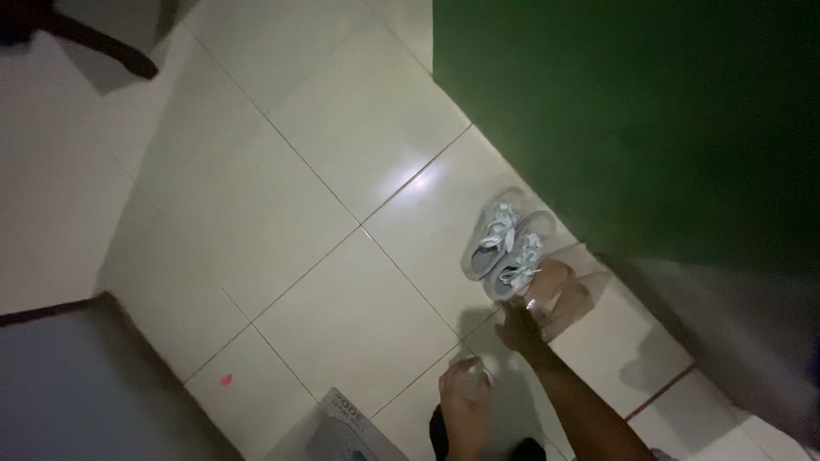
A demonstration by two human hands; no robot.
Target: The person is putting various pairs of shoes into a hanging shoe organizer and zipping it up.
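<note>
Sneakers [508,243] side by side, toes upper-left | right hand [523,329] touching heels, grip unclear | left hand [465,401] loosely curled

Floor [342,154]: pale glossy tiles, thin dark grout lines running diagonally, one bright glare spot near centre. Pair of light grey sneakers [508,243] with pale laces at 4 o'clock from centre, side by side, close to the green wall. Grey box [346,431] at 6 o'clock, cut by the frame edge. Small pink speck [226,379] at 7 o'clock.
</note>
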